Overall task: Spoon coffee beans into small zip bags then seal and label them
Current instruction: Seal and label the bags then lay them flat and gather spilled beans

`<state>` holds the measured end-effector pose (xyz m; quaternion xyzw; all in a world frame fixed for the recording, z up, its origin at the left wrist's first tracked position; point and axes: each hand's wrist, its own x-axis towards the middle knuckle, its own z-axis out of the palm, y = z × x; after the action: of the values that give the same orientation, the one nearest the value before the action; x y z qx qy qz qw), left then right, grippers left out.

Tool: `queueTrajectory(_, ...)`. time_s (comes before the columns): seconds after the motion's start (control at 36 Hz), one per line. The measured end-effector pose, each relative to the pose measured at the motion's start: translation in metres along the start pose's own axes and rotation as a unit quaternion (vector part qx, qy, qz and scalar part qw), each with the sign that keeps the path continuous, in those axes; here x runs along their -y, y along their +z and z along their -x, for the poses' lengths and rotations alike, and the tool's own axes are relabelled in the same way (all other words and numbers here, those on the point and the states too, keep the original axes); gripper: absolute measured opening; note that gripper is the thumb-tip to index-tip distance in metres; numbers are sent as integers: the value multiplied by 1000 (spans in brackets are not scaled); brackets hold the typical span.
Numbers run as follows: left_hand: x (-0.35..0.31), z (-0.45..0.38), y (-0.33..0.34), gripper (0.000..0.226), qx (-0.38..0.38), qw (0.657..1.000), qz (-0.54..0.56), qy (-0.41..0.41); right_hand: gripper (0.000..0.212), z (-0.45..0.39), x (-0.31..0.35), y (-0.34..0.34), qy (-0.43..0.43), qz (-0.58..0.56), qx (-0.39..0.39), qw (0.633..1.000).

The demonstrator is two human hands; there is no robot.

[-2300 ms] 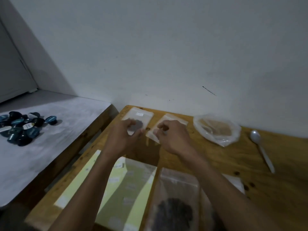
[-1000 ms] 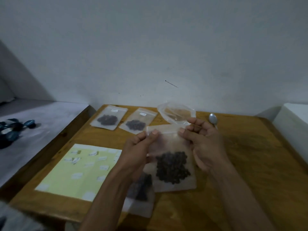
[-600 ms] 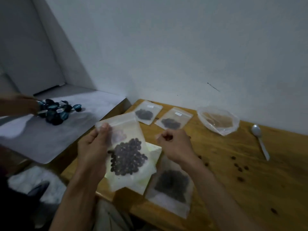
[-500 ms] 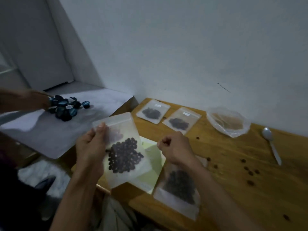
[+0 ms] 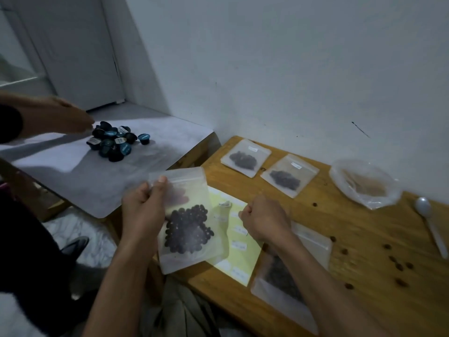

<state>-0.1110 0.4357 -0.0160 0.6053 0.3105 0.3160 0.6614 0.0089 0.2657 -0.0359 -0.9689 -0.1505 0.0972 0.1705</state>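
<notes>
Zip bag (image 5: pixel 187 215), frosted, dark beans, left hand (image 5: pixel 143 210)

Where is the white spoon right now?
The white spoon lies on the wooden table at the far right, just right of the open plastic bag by the wall.

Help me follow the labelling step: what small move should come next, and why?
Probably peel a label off the yellow sheet with the right hand, which hovers curled over it. The left hand holds a filled zip bag with no label visible, while two far bags already carry white labels.
</notes>
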Motion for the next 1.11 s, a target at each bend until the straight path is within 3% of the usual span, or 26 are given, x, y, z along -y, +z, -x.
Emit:
queueTrajectory(0.33, -2, 3, 4, 29, 18, 1000, -8, -21, 32, 11, 2, -16, -23, -20, 14, 999)
queueTrajectory(0.42, -6, 4, 8, 29, 28, 999, -12, -29, 30, 23, 2, -39, -74, -96, 1, 993)
queueTrajectory(0.56, -11, 12, 23, 26, 77, 995, 12, -55, 20, 43, 21, -79, -190, -196, 63, 960)
queueTrajectory(0.69, -16, 29, 41, 25, 138, 989, 3, -45, 18, 40, 31, -79, -195, -125, 54, 971)
queueTrajectory(1.11, -23, 48, 62, 25, 202, 979, 27, -33, 22, 43, 19, -74, -153, -37, -35, 987)
